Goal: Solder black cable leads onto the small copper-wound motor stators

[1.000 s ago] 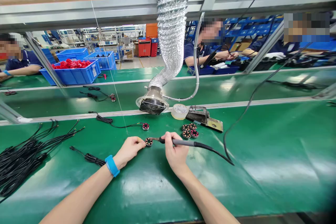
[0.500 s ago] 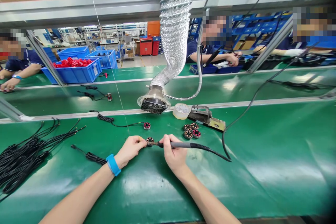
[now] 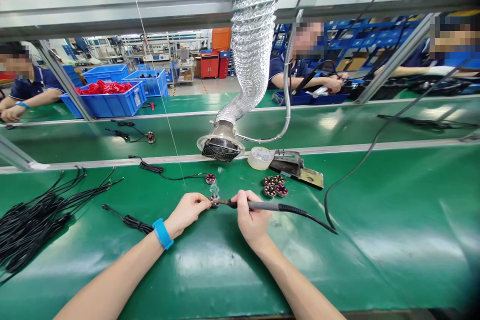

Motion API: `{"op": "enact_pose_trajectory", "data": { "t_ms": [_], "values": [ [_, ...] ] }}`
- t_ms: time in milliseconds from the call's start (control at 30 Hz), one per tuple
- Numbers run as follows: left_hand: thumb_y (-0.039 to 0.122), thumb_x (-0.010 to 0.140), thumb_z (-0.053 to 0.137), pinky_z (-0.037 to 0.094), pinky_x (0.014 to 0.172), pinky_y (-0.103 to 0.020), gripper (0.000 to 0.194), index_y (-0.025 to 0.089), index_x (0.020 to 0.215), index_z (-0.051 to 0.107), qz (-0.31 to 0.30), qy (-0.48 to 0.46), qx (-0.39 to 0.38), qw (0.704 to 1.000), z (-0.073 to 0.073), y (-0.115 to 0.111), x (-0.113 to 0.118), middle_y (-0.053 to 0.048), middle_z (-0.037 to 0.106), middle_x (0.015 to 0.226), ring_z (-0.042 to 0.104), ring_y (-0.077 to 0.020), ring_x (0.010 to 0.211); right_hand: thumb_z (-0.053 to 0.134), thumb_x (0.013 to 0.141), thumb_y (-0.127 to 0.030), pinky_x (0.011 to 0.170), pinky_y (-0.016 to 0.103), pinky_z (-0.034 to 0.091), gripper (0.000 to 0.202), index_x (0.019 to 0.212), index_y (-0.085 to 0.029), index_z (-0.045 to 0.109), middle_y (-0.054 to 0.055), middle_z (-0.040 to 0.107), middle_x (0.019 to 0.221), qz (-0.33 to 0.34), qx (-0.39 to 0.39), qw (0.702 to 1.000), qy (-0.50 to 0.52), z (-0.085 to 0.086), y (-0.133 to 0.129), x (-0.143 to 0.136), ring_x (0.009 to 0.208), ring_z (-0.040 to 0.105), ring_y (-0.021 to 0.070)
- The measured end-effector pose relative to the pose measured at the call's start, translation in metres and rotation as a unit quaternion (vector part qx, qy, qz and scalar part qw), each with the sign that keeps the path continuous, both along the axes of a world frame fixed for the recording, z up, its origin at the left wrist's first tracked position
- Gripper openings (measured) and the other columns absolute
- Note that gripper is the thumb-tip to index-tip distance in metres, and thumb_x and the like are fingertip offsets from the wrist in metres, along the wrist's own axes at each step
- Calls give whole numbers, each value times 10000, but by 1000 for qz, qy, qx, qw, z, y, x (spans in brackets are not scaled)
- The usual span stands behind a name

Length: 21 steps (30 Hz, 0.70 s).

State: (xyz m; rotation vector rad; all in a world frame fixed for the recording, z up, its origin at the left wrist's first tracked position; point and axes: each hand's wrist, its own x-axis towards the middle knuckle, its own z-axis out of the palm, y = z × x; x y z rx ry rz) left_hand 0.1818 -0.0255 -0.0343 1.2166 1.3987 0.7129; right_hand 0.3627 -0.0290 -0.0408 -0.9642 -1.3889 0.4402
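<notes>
My left hand (image 3: 190,210), with a blue wristband, is closed in a pinch at the left edge of a small round motor stator (image 3: 215,203) on the green bench. What lies between the fingertips is hidden. My right hand (image 3: 253,217) grips a grey-handled soldering iron (image 3: 267,206) like a pen. Its tip meets the stator from the right, and a wisp of smoke (image 3: 215,188) rises there. A coiled black cable (image 3: 135,223) runs beneath my left wrist. Just behind the stator sits a red-and-black motor stator (image 3: 210,178) with a black cable (image 3: 152,168) attached.
Several loose stators (image 3: 269,191) lie to the right, before a tape roll (image 3: 260,158) and an iron stand (image 3: 296,167). A fume duct (image 3: 221,142) hangs over the work. Many black cables (image 3: 35,227) are heaped at left. Co-workers sit beyond the blue bins (image 3: 108,102).
Smoke now rises from the stator at the iron's tip. My hands hold nearly the same position; the view has shifted slightly. In the background, a stator with cable has slid left.
</notes>
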Motion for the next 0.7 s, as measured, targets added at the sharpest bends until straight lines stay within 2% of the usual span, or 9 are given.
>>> {"op": "enact_pose_trajectory", "data": {
  "t_ms": [333,533,633,700],
  "values": [
    [511,748,699,150,463,-246,384,134,814,669,0,-1,-2,1000,-1,1,0,77,396,584,241,-71,499,476,1010,-351,566,276,501,406,663,-204,627,8,643,592,-26,-2,1000,7,-3,1,1,548,619,152],
    [541,730,713,151,459,-245,412,138,797,661,3,-2,-3,1000,-1,1,1,81,389,573,245,-69,495,477,1009,-324,596,285,523,366,713,-207,659,17,687,642,-22,14,999,-48,-6,6,2,584,659,161],
    [544,731,714,143,453,-242,412,141,800,658,4,-7,-3,1000,-2,1,0,83,383,569,240,-68,490,502,1003,-310,647,295,549,302,812,-209,713,34,742,751,-25,30,995,-97,-9,10,3,662,705,176],
    [534,738,710,134,446,-241,400,144,802,653,3,-15,-3,1000,-3,2,0,87,373,563,235,-67,485,528,998,-299,705,302,566,233,954,-218,742,47,765,867,-1,48,992,-118,-12,13,5,739,725,181]
  ]
}}
